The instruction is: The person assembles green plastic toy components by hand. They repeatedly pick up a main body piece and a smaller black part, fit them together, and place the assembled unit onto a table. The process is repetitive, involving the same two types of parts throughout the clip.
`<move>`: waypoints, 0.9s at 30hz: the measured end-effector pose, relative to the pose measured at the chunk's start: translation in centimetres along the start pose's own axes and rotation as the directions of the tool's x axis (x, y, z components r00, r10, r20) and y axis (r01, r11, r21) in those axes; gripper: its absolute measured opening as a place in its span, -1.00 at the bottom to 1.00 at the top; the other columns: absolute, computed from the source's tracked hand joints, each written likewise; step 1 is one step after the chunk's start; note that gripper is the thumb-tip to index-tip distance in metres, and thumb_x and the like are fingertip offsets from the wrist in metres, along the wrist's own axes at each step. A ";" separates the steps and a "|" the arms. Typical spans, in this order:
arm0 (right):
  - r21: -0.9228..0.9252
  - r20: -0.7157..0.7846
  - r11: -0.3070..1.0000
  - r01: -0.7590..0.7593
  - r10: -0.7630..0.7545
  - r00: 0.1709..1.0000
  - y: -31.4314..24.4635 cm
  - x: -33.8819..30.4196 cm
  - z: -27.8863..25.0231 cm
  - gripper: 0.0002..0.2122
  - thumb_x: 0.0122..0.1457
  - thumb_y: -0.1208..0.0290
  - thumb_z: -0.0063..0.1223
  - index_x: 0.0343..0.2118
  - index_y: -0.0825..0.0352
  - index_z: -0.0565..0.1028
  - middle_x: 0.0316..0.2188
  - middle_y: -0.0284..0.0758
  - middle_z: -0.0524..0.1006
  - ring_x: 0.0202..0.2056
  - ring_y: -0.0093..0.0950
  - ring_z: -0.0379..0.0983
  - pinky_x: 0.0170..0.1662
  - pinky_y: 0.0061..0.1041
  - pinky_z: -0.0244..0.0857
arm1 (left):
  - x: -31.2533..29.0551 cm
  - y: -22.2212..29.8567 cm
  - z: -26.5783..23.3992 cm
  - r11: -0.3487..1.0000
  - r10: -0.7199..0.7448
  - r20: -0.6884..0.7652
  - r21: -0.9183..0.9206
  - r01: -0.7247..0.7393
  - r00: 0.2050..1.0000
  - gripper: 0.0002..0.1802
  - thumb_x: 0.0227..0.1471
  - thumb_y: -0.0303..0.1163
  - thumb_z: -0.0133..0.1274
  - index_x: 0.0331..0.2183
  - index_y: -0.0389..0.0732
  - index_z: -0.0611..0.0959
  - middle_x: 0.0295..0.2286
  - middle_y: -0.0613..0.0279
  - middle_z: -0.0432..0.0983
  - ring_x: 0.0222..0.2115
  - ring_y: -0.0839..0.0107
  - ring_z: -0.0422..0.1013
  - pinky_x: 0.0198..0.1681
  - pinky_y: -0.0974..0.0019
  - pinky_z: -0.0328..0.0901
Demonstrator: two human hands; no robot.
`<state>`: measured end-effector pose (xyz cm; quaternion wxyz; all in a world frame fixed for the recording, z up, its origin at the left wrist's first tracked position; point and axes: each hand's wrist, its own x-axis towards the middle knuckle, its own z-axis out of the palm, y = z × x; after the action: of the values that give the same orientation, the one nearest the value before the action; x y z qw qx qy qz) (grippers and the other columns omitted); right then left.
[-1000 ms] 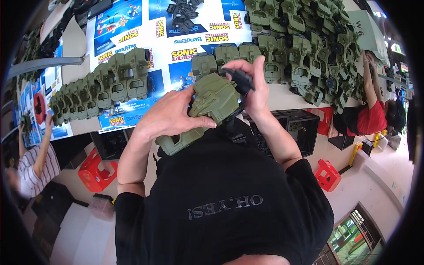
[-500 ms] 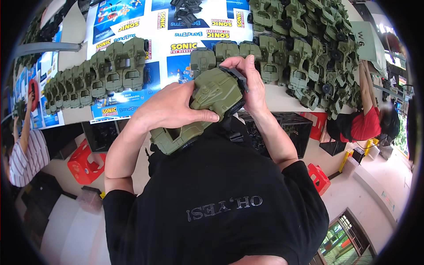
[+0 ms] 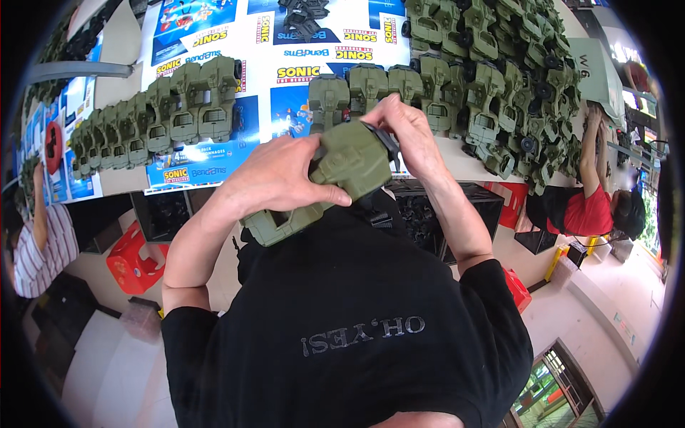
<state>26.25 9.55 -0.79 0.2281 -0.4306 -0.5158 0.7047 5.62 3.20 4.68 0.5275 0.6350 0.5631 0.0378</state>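
So, an olive-green moulded plastic toy vehicle body (image 3: 353,160) is held over the near edge of the surface, right in front of the black-shirted torso. It's clamped in the left hand (image 3: 275,175), thumb laid across the top, the other fingers mostly hidden. The right hand (image 3: 410,139) is bent over the far right corner with its fingers bunched, right at a dark, flat-looking plastic piece (image 3: 390,146). Whether that piece is actually gripped or just pressed can't be told from here.

What's changed: a second ago the dark piece was held clear of the body, and now it's lying up against the right end. The left-hand grip has barely been shifted. So the two parts have been brought together, but whether anything's been clicked in can't be seen, tbh.

Further out, a slanting row of matching green bodies (image 3: 153,125) is lined up on the left, and a big crowd of green vehicles (image 3: 485,85) is packed on the right. Some loose black plastic parts (image 3: 303,20) are heaped at the far side, on blue-and-white printed sheets (image 3: 265,80) spread over the surface (image 3: 448,148).
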 end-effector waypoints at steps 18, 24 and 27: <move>-0.168 0.192 0.914 0.369 -0.337 0.922 -0.9 -6.4 2.6 -0.44 0.29 0.07 -0.57 -0.36 0.49 0.45 -0.40 -0.10 0.51 -0.31 -0.25 0.46 -0.20 -0.44 0.28 | -3.7 0.2 4.1 0.821 0.466 -0.164 0.446 -0.357 0.869 -0.30 -0.49 -0.40 0.24 -0.16 -0.34 0.41 -0.54 0.07 0.47 -0.48 0.17 0.42 -0.30 0.24 0.27; -0.057 0.097 0.905 0.422 -0.416 0.904 1.8 -5.6 3.5 -0.59 0.28 0.23 -0.41 -0.45 0.47 0.43 -0.47 -0.13 0.49 -0.40 -0.25 0.45 -0.26 -0.43 0.31 | -3.6 0.0 4.4 0.812 0.420 -0.124 0.493 -0.312 0.899 -0.28 -0.51 -0.46 0.21 -0.14 -0.37 0.41 -0.53 0.10 0.45 -0.51 0.19 0.41 -0.28 0.27 0.25; -0.052 0.124 0.908 0.415 -0.407 0.905 1.8 -5.4 3.4 -0.60 0.28 0.24 -0.40 -0.44 0.47 0.43 -0.47 -0.14 0.49 -0.39 -0.25 0.45 -0.26 -0.43 0.30 | -3.5 -0.4 4.5 0.807 0.418 -0.132 0.507 -0.301 0.899 -0.28 -0.52 -0.46 0.21 -0.14 -0.35 0.41 -0.51 0.08 0.45 -0.49 0.17 0.42 -0.27 0.25 0.26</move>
<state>26.43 2.90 -0.14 0.3258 -0.2812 -0.6336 0.6429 7.00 -2.32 4.34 0.2676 0.8309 0.4821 0.0741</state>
